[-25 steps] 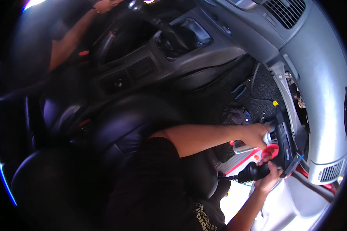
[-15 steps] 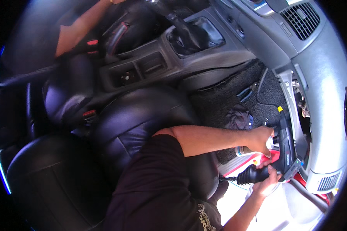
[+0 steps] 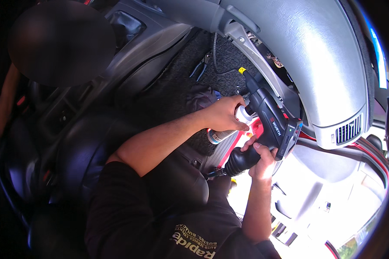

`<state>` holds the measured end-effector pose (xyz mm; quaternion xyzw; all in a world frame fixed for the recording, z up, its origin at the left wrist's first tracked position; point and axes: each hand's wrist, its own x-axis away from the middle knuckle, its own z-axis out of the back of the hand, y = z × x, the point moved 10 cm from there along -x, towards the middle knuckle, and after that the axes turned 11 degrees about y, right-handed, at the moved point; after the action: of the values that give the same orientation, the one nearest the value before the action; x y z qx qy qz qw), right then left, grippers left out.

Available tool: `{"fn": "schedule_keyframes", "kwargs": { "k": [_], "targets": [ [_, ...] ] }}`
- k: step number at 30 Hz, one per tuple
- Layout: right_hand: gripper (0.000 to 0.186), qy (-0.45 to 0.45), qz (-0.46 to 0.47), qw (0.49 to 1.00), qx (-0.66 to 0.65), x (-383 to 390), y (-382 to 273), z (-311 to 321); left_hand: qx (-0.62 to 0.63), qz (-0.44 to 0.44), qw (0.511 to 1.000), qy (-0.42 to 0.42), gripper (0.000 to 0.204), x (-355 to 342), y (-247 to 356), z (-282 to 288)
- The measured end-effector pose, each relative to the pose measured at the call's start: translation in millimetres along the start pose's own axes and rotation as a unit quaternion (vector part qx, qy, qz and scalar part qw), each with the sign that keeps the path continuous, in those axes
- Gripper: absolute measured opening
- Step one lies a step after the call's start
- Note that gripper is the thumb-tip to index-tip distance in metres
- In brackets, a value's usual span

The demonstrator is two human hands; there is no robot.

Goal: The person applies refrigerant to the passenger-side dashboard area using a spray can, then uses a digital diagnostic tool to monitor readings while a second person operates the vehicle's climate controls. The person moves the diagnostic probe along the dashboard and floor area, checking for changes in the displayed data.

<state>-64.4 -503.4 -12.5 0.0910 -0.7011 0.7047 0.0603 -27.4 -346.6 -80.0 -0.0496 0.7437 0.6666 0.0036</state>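
My left hand [image 3: 224, 114] is closed around a small bottle or can [image 3: 220, 137] with a white top, holding it against the side of a black pistol-shaped tool [image 3: 266, 113]. My right hand [image 3: 262, 163] wraps the tool's ribbed black grip [image 3: 241, 161]. A small box-like unit [image 3: 288, 139] with a lit green dot sits at the tool's rear end. From the yellow collar [image 3: 242, 70] at its front, a thin dark hose [image 3: 216, 54] runs toward the footwell. Whether the bottle is fastened to the tool is hidden by my fingers.
Pliers with blue handles [image 3: 197, 71] and a dark crumpled cloth [image 3: 201, 97] lie on the footwell carpet. Ahead is the grey dashboard [image 3: 307, 52], with an open cavity showing wires [image 3: 274, 60]. Another person's arm [image 3: 6, 99] is at far left. The door [image 3: 315, 172] stands open at right.
My view has swung to the right, so the dashboard and open door fill more of it. Both hands keep their holds on the bottle and the tool.
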Motion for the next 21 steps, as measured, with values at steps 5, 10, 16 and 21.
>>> {"fn": "schedule_keyframes", "kwargs": {
  "k": [5,10,16,21],
  "targets": [
    [0.037,0.022,0.016,1.0,-0.004,5.2,0.7,-3.8,-0.027,0.013,0.998,0.049,0.069,3.3,0.7,6.4],
    [0.037,-0.002,0.012,1.0,0.013,4.9,-1.4,-8.3,-0.041,0.039,0.994,0.096,0.071,6.9,-1.4,3.6],
    [0.025,-0.008,0.002,1.0,0.017,0.7,11.3,4.3,-0.029,-0.005,0.999,0.029,0.066,2.1,-11.8,-5.0],
    [0.013,0.004,0.045,0.997,0.069,6.2,2.1,-1.9,-0.171,-0.118,0.967,0.145,0.065,17.5,10.7,2.9]
  ]
}}
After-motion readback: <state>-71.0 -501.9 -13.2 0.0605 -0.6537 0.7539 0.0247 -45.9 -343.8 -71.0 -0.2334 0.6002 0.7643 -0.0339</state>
